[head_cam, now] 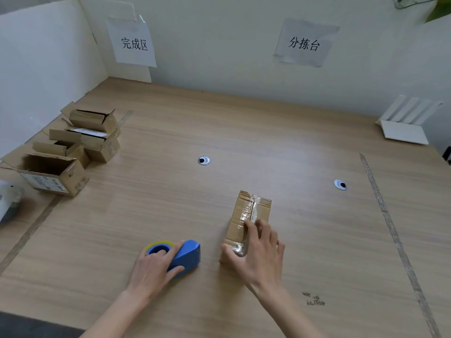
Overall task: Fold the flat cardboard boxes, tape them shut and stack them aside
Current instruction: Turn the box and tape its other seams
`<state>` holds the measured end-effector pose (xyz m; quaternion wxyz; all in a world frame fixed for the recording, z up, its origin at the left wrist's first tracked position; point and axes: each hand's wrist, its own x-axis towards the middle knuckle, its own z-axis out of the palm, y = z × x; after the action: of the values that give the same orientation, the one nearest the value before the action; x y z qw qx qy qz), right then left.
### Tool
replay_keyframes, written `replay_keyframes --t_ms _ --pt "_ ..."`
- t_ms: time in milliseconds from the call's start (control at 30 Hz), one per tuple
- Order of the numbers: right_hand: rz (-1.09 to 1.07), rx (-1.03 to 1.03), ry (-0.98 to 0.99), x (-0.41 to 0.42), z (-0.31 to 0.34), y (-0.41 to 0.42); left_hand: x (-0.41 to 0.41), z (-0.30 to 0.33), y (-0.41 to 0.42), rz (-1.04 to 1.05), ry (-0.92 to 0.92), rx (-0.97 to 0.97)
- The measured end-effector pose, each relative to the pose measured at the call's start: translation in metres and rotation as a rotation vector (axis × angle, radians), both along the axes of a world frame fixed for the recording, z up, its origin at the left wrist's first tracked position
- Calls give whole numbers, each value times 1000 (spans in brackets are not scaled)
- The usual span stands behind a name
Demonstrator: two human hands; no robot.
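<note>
A small brown cardboard box (251, 213) lies on the wooden table (244, 142), with clear tape running along its top seam. My right hand (258, 250) holds its near end, thumb on the left side and fingers curled over the top. My left hand (156, 267) grips a blue tape dispenser (188, 254) with a yellow-rimmed roll, resting on the table to the left of the box.
Several folded cardboard boxes (73, 145) with open flaps stand at the far left beneath a paper sign (133, 42). A second sign (305, 42) hangs on the back wall. A white router (405, 123) sits far right. Two cable holes (204, 160) pierce the table. Tape lines (390, 228) mark zones.
</note>
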<state>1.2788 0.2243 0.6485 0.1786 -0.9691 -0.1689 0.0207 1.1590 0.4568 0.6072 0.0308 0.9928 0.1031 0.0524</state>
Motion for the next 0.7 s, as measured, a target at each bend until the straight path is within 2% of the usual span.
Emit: replay_keyframes --t_ms 133,233,400,533,600,700 --pt "60 -30 31 8 6 -10 -5 -8 -3 44 146 -77" --pt "160 -28 75 16 12 -26 -9 -12 -2 21 163 -76" --pt "285 -69 164 27 20 -49 3 7 -1 68 65 -55" --pt "357 -121 176 35 24 -67 35 33 -7 25 -107 -54" --pt "368 -143 143 38 23 -77 56 43 -17 -19 -156 -125" --pt "369 -139 97 45 17 -95 84 50 -39 -76 -121 -323"
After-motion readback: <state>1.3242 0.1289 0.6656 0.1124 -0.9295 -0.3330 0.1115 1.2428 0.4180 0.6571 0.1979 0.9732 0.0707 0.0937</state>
